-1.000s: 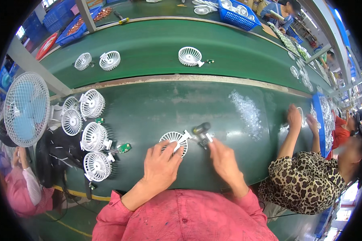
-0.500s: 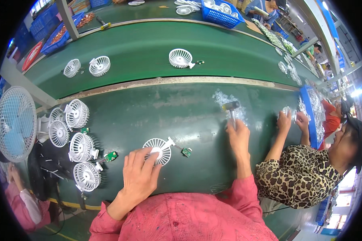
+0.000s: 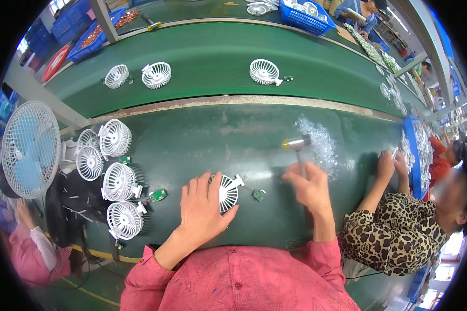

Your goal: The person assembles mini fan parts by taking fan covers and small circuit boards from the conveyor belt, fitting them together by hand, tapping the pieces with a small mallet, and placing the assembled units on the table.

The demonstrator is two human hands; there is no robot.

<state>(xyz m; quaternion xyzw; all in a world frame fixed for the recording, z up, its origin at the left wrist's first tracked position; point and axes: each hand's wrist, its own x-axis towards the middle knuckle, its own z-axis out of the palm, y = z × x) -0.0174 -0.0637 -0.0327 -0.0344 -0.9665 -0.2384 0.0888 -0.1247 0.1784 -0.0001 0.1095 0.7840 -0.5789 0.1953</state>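
On the green bench in front of me lies a round white slatted fan housing (image 3: 230,194). My left hand (image 3: 200,205) covers its left part, with the thumb and fingers about its rim. A small green circuit board (image 3: 258,195) lies to the right, joined to the housing by thin wires. My right hand (image 3: 314,189), slightly blurred, is closed around the handle of a small hammer (image 3: 297,142). The hammer's yellow-and-dark head is raised near a patch of small clear plastic pieces (image 3: 321,147), to the right of the housing.
Several white fan housings (image 3: 120,181) with boards stand at left, beside a larger blue-bladed fan (image 3: 30,150). Beyond a ledge, a green belt (image 3: 207,62) carries 3 more housings. At right, a person in a leopard-print shirt (image 3: 399,233) works beside a blue tray (image 3: 411,140).
My left hand has closed over more of the fan housing. My right hand has turned the hammer, so its yellow end now points left. The whole view has shifted sideways.
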